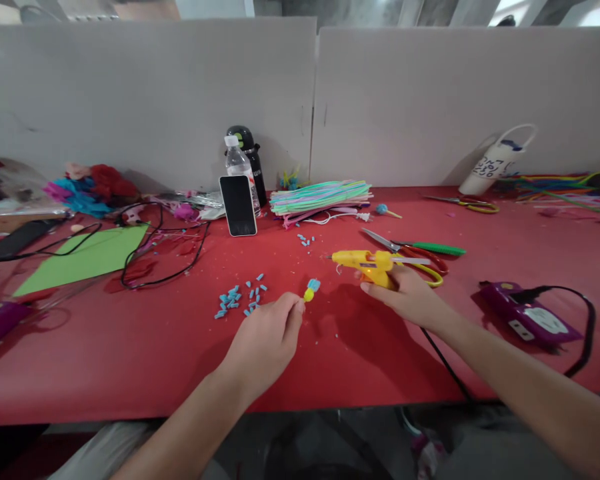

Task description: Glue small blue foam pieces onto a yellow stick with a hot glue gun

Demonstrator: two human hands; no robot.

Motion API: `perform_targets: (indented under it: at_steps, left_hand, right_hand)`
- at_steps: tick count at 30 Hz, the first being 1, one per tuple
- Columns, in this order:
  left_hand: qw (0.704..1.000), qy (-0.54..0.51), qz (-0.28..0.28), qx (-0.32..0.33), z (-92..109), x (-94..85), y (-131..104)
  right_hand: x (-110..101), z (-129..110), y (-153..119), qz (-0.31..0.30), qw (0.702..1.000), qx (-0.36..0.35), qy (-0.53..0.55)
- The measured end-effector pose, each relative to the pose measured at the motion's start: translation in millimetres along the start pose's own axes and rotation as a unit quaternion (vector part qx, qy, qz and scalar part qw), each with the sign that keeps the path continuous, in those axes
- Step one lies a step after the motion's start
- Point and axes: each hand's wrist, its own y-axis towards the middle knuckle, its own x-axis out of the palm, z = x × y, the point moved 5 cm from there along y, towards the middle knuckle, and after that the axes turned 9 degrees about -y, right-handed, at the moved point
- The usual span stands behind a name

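My left hand (267, 340) pinches a small yellow piece (309, 295) with light blue bits (314, 285) at its far end, held over the red table (180, 373). In my right hand (405, 293) is a yellow glue gun (367, 261), its nozzle pointing left, a short way above and right of the yellow piece. The two do not touch. A clear stick shows at the gun's rear. Small blue cut pieces (229, 300) lie scattered to the left of my left hand, and a few more (305, 240) lie farther back.
Scissors (420, 253) and a green-handled tool (437, 249) lie behind my right hand. A purple power strip (530, 317) with a black cable is at right. Behind are a phone (239, 207), bottles (237, 160) and pipe cleaners (323, 199); green paper (87, 259) lies left.
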Motion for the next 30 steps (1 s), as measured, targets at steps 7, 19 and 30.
perform_targets:
  at_steps: [7, 19, 30]
  left_hand:
    - [0.999, 0.013, 0.048, 0.003, -5.3, -8.4, 1.4]
    - [0.994, 0.011, 0.088, 0.056, -0.8, -11.0, -1.6]
    - [0.996, -0.007, 0.081, 0.048, 0.9, -9.3, -2.4]
  right_hand:
    - [-1.2, -30.0, -32.0, -0.042, 0.991, 0.001, 0.123]
    - [13.4, -44.5, -46.0, -0.074, 0.988, -0.033, 0.13]
    - [15.4, -54.0, -48.8, -0.077, 0.993, -0.055, 0.072]
